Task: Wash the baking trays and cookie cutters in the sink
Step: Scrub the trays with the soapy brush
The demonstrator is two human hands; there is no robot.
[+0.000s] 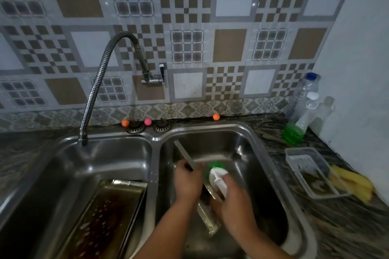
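In the right sink basin [248,143] a metal baking tray [207,214] stands on edge, tilted. My left hand [187,181] grips its upper rim. My right hand [233,195] holds a white-handled scrubbing brush with green bristles [217,171] against the tray's face. A second baking tray [107,216], wet and dark with residue, leans in the left basin [69,166]. I see no cookie cutters.
A flexible metal faucet [94,90] hangs over the left basin, its lever [161,73] on the tiled wall. On the right counter stand a bottle of green dish soap [299,115], a clear plastic tub [311,170] and a yellow cloth [353,183]. Two drain strainers [147,127] sit behind the sink.
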